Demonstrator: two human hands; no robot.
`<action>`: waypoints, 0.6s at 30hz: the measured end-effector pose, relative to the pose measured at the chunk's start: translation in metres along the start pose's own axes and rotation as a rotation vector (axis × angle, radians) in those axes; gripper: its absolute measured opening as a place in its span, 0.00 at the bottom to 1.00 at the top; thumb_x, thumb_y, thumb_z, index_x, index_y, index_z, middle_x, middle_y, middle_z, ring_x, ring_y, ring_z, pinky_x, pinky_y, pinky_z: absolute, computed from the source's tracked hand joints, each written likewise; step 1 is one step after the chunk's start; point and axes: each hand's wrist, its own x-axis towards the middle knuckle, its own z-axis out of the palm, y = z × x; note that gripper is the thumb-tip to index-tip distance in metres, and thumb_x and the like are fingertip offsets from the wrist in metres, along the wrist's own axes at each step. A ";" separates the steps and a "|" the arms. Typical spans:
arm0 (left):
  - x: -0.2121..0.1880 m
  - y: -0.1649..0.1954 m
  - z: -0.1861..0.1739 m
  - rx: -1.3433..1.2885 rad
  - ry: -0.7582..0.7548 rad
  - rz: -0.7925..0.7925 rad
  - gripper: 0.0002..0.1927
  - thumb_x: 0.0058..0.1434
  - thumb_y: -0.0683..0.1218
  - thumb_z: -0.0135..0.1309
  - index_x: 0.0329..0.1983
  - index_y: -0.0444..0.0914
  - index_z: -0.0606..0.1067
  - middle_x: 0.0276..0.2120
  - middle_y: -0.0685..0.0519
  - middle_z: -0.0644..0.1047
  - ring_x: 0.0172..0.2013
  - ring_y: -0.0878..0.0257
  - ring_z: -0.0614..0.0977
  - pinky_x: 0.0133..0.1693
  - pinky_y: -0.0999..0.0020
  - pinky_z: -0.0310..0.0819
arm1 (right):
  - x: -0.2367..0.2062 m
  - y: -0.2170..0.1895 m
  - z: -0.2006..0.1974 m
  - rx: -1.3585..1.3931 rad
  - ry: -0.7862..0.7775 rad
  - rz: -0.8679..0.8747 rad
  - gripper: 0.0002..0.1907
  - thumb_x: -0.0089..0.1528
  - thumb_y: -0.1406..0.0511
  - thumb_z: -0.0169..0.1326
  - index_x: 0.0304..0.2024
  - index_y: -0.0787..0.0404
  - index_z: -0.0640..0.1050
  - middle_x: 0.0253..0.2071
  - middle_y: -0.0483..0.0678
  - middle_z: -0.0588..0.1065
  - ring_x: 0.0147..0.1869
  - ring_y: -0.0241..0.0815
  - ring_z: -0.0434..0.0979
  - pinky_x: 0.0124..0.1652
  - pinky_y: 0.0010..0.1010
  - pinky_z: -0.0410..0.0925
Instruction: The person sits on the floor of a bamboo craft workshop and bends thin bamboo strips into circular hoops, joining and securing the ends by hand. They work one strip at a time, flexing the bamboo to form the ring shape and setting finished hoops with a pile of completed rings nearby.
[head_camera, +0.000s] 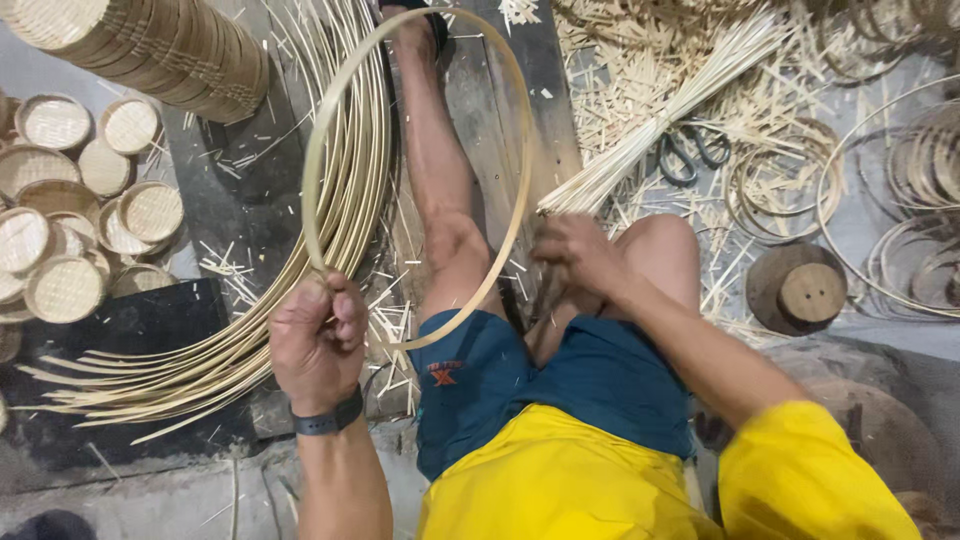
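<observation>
Hoop: a thin, pale bamboo strip bent into a large ring (415, 180), held up over the person's left leg, filling the upper middle of the view.
Left hand (318, 340): fisted tight around the hoop's rim at about 7 o'clock on the ring; a dark wristband sits below it.
Right hand (575, 255): curled shut at about 4 o'clock on the ring, where the rim meets the near end of a bundle of straight, pale bamboo slivers (660, 120); whether it grips the rim, the bundle or both, I cannot tell.
Handling: judged light, springy and smooth; it probably wants to uncoil, so a firm pinch on the flat of the strip suits it. Sharp bending would likely crack it.
Hold points: opposite low edges, as now.
Surroundings: long curved bamboo strips (250, 330) at 9 o'clock, small round woven baskets (60, 210) far left, dark scissors (690, 150) at 2 o'clock, round wooden block (797, 288) at 3 o'clock.
</observation>
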 end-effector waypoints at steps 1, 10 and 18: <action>0.000 -0.003 0.004 0.045 0.004 0.011 0.14 0.72 0.48 0.55 0.46 0.29 0.77 0.28 0.52 0.76 0.22 0.69 0.69 0.22 0.78 0.57 | -0.002 -0.023 -0.014 0.144 -0.015 0.077 0.16 0.49 0.72 0.60 0.40 0.57 0.83 0.42 0.51 0.76 0.46 0.53 0.77 0.44 0.42 0.70; -0.012 -0.071 0.072 0.396 -0.282 -0.021 0.16 0.73 0.51 0.52 0.46 0.32 0.81 0.26 0.57 0.78 0.24 0.72 0.77 0.26 0.77 0.71 | -0.001 -0.195 -0.112 0.156 0.357 0.211 0.13 0.58 0.73 0.65 0.45 0.59 0.81 0.39 0.48 0.77 0.39 0.44 0.80 0.40 0.28 0.72; -0.036 -0.079 0.082 0.478 -0.307 0.043 0.14 0.72 0.47 0.53 0.49 0.30 0.80 0.29 0.57 0.77 0.27 0.73 0.74 0.29 0.77 0.68 | 0.011 -0.183 -0.084 0.270 0.465 0.445 0.08 0.61 0.73 0.64 0.43 0.65 0.83 0.33 0.46 0.78 0.33 0.34 0.74 0.34 0.23 0.66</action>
